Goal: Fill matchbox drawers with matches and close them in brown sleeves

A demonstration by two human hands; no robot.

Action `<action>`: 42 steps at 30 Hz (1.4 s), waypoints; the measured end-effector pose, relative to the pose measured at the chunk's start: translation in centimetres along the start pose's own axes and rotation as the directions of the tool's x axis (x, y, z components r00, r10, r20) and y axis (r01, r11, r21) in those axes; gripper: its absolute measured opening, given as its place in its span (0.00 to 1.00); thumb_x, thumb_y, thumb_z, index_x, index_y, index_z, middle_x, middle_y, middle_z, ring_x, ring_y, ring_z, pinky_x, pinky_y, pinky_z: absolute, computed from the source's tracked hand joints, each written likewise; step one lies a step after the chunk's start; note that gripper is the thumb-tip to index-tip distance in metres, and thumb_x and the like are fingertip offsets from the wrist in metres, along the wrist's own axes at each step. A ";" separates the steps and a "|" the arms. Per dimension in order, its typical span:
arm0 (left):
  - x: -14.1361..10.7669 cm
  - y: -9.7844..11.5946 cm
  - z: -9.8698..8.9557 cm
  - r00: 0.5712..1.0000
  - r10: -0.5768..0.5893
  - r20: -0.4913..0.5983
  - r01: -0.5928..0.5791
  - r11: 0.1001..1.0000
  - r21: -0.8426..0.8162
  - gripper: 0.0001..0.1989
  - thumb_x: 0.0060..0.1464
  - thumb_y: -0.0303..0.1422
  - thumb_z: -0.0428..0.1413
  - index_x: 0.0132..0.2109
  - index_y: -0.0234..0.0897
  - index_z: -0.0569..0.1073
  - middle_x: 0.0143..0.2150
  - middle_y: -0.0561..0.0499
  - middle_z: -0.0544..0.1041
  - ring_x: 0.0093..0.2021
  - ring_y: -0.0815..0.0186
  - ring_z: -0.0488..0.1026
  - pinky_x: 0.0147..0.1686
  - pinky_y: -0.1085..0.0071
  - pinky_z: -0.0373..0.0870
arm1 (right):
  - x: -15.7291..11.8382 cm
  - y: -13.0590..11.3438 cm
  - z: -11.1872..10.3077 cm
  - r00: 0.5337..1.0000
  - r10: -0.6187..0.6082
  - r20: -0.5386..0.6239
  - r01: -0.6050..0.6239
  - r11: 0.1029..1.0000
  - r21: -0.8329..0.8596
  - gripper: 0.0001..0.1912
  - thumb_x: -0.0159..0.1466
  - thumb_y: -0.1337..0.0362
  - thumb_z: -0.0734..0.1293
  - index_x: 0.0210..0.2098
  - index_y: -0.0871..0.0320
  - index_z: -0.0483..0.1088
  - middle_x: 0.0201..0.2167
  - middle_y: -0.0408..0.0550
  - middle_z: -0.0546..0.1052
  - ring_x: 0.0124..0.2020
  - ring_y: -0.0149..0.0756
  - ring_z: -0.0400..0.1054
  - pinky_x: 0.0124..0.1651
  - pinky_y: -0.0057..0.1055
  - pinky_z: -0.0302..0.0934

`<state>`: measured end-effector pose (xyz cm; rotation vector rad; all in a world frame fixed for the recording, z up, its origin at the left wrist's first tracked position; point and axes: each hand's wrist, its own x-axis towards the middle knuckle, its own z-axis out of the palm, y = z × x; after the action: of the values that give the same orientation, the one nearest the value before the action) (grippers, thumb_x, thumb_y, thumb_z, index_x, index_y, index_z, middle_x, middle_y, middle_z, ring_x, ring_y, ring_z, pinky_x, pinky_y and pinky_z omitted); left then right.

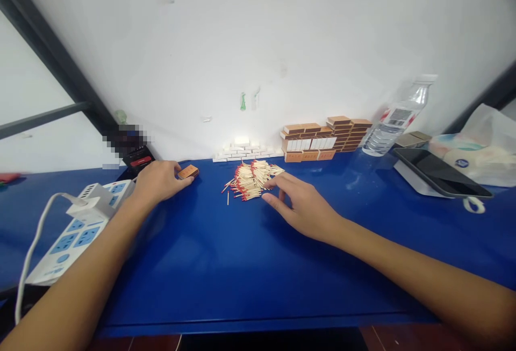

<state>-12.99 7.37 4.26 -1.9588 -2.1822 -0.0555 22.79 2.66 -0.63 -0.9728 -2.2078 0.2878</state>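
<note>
A small orange-brown matchbox [188, 172] sits between the thumb and fingers of my left hand [160, 180], low over the blue table's left half. My right hand [303, 203] is at the right edge of a heap of red-tipped matches [249, 179]. Its thumb and index finger are apart, and I see nothing between them. One loose match [228, 198] lies just in front of the heap. Behind the heap, small white matchbox trays [242, 149] are stacked in rows against the wall. Stacked matchboxes [309, 143], some on edge, stand to their right.
On the left lies a white power strip [60, 243] with a plugged-in charger [92, 203] and cable. A clear plastic bottle [397, 117] leans against the wall at right. Beside it are a phone [441, 171] and a tissue pack [475, 152]. The blue table [242, 270] ends at a front edge.
</note>
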 end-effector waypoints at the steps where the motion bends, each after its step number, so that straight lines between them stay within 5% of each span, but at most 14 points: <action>1: 0.0 0.2 0.1 1.000 0.007 -0.004 -0.007 1.000 0.016 0.30 0.55 0.58 0.55 0.47 0.39 0.83 0.42 0.39 0.85 0.44 0.43 0.81 0.35 0.61 0.69 | 0.0 0.1 0.0 1.000 -0.003 0.003 0.003 1.000 -0.006 0.12 0.75 0.57 0.64 0.48 0.58 0.73 0.42 0.51 0.78 0.32 0.35 0.71 0.38 0.36 0.65; 13: 0.9 0.0 2.0 0.993 0.095 -0.070 -0.094 0.995 0.018 0.25 0.59 0.50 0.54 0.50 0.37 0.81 0.46 0.38 0.85 0.47 0.44 0.81 0.42 0.60 0.73 | 0.7 1.8 -0.6 0.998 0.031 -0.047 -0.034 0.997 -0.071 0.08 0.73 0.59 0.65 0.46 0.56 0.74 0.41 0.48 0.77 0.32 0.34 0.71 0.40 0.36 0.65; 20: 1.4 -0.7 2.8 0.979 0.153 -0.137 -0.158 0.987 -0.029 0.26 0.64 0.49 0.54 0.57 0.35 0.80 0.52 0.39 0.84 0.51 0.46 0.81 0.48 0.58 0.74 | 3.2 5.4 -4.2 0.973 0.148 -0.178 -0.194 0.941 -0.278 0.08 0.71 0.61 0.67 0.41 0.56 0.76 0.39 0.49 0.80 0.34 0.38 0.72 0.41 0.36 0.63; 25: 1.2 -0.4 3.1 0.953 0.215 -0.212 -0.227 0.973 -0.031 0.24 0.65 0.46 0.56 0.57 0.32 0.79 0.49 0.37 0.84 0.51 0.44 0.80 0.48 0.55 0.74 | 4.7 8.4 -8.6 0.878 0.316 -0.360 -0.441 0.828 -0.347 0.06 0.68 0.64 0.69 0.38 0.57 0.79 0.39 0.49 0.83 0.37 0.38 0.73 0.42 0.34 0.61; 31: 0.0 1.7 2.7 0.865 0.334 -0.374 -0.362 0.932 -0.006 0.24 0.66 0.42 0.57 0.62 0.31 0.74 0.58 0.36 0.80 0.60 0.44 0.72 0.59 0.50 0.69 | 5.4 12.6 -13.3 0.743 0.455 -0.491 -0.647 0.674 -0.356 0.13 0.72 0.60 0.67 0.46 0.62 0.80 0.39 0.59 0.83 0.39 0.42 0.72 0.41 0.35 0.56; 34: -0.5 2.5 2.4 0.823 0.356 -0.444 -0.394 0.919 0.005 0.23 0.68 0.40 0.54 0.64 0.31 0.73 0.60 0.35 0.78 0.63 0.43 0.70 0.60 0.48 0.67 | 6.3 13.9 -14.1 0.708 0.498 -0.501 -0.695 0.619 -0.366 0.18 0.72 0.53 0.68 0.48 0.60 0.80 0.41 0.58 0.84 0.41 0.44 0.73 0.41 0.37 0.55; 38: -0.8 2.7 2.5 0.787 0.391 -0.477 -0.436 0.900 0.016 0.21 0.69 0.39 0.54 0.62 0.31 0.73 0.57 0.35 0.79 0.60 0.44 0.72 0.57 0.50 0.68 | 8.3 14.6 -13.7 0.639 0.584 -0.500 -0.769 0.466 -0.438 0.38 0.67 0.37 0.66 0.55 0.66 0.77 0.49 0.69 0.82 0.49 0.53 0.73 0.44 0.40 0.56; 42: -0.9 2.9 2.6 0.766 0.426 -0.481 -0.475 0.879 0.022 0.19 0.68 0.38 0.55 0.61 0.33 0.74 0.56 0.37 0.80 0.57 0.46 0.73 0.55 0.52 0.69 | 9.6 15.3 -13.2 0.612 0.639 -0.466 -0.781 0.400 -0.479 0.43 0.63 0.36 0.67 0.50 0.76 0.78 0.43 0.77 0.80 0.46 0.57 0.74 0.41 0.42 0.56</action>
<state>-10.34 7.26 1.27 -2.1846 -1.3858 -0.5225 35.75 19.17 7.05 -2.2522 -1.5306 -0.2491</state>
